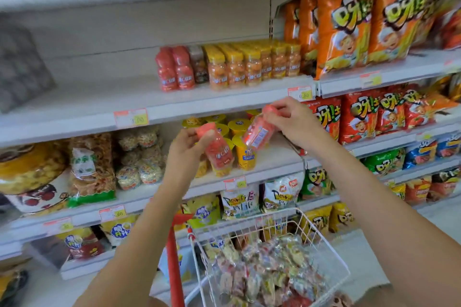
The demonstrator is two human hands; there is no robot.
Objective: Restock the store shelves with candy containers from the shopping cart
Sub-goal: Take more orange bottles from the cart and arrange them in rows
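Note:
My left hand (pixel 185 149) grips a red candy bottle (pixel 217 149) by its cap, the bottle hanging nearly upright. My right hand (pixel 290 119) pinches the cap of a second red candy bottle (pixel 257 132), which tilts down to the left. Both bottles are in the air below the white shelf (pixel 99 99). On that shelf stand two red bottles (pixel 175 70), a brown one and several yellow-capped orange bottles (pixel 247 65). The shelf's left half is bare. The white wire shopping cart (pixel 274 227) with a red handle sits below my arms, holding several more wrapped candy containers.
Orange snack bags (pixel 349 27) fill the shelf to the right, red bags (pixel 369 114) below them. Yellow cups (pixel 239 127) and bagged snacks (pixel 92 164) sit on the shelf behind my hands. A grey box (pixel 20 65) leans at far left.

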